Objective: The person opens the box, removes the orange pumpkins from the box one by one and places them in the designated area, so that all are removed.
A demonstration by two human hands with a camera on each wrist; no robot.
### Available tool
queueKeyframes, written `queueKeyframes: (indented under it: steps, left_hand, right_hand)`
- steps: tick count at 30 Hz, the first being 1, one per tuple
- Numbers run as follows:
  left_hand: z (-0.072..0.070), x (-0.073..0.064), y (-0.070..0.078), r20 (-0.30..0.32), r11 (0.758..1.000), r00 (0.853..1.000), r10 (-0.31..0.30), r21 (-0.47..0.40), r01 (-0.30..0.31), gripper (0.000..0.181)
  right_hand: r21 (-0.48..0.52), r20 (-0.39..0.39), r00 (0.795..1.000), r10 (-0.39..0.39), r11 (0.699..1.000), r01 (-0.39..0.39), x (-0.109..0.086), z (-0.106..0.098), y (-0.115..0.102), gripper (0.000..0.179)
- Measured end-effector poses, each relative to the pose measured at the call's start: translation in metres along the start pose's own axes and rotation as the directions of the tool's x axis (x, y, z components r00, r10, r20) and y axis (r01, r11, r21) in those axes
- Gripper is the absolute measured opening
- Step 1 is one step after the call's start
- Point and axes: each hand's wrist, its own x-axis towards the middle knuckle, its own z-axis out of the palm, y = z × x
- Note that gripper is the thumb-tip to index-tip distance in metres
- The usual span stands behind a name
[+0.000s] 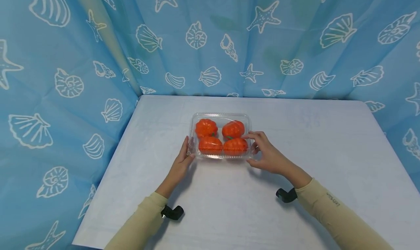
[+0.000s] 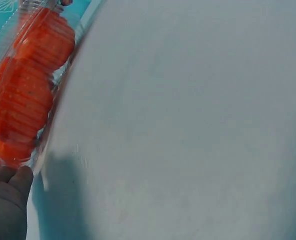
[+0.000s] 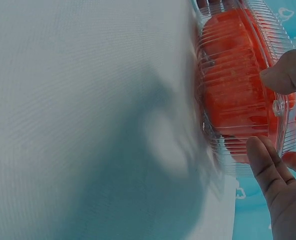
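A clear plastic clamshell box (image 1: 220, 115) is near the middle of the white table. Through its lid show several glossy orange-red, ribbed fruits like small pumpkins (image 1: 206, 128), with bits of green between them. My left hand (image 1: 182, 160) holds the box's left end, thumb along the side; in the left wrist view its fingers (image 2: 23, 177) meet the box's lower end. At the opposite end, my right hand (image 1: 267, 155) grips the near right corner. The right wrist view has its thumb (image 3: 285, 72) at the lid's edge and its other fingers (image 3: 263, 162) against the end wall.
A white cloth covers the table (image 1: 311, 133), which extends on both sides of the box. Behind and to the left hangs a blue curtain (image 1: 183, 57) with white shells and starfish. Black wrist devices (image 1: 174, 213) sit at both beige sleeves (image 1: 141, 221).
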Motion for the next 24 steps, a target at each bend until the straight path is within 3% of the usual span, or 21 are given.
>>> queueKeyframes:
  steps: [4, 12, 19, 24]
  left_hand:
    - [0.004, 0.000, 0.000, -0.030, 1.000, 1.000, 0.010, 0.009, -0.010, 0.065]
    - [0.006, -0.001, 0.003, -0.073, 0.998, 0.997, -0.023, 0.058, 0.027, 0.064]
    - [0.003, -0.002, 0.002, -0.059, 1.000, 0.998, 0.021, 0.025, -0.019, 0.067]
    - [0.002, 0.000, 0.006, -0.047, 0.997, 0.999, -0.018, 0.070, 0.021, 0.071]
  right_hand:
    - [-0.003, 0.000, 1.000, -0.004, 1.000, 0.004, 0.001, 0.000, 0.002, 0.080]
    - [0.004, -0.005, 1.000, -0.005, 1.000, 0.005, 0.001, 0.001, 0.004, 0.080]
    - [0.047, -0.033, 0.999, -0.038, 0.998, 0.039, -0.002, 0.006, 0.006, 0.082]
    - [0.084, -0.057, 0.997, -0.047, 0.995, 0.051, -0.003, 0.011, 0.007, 0.091]
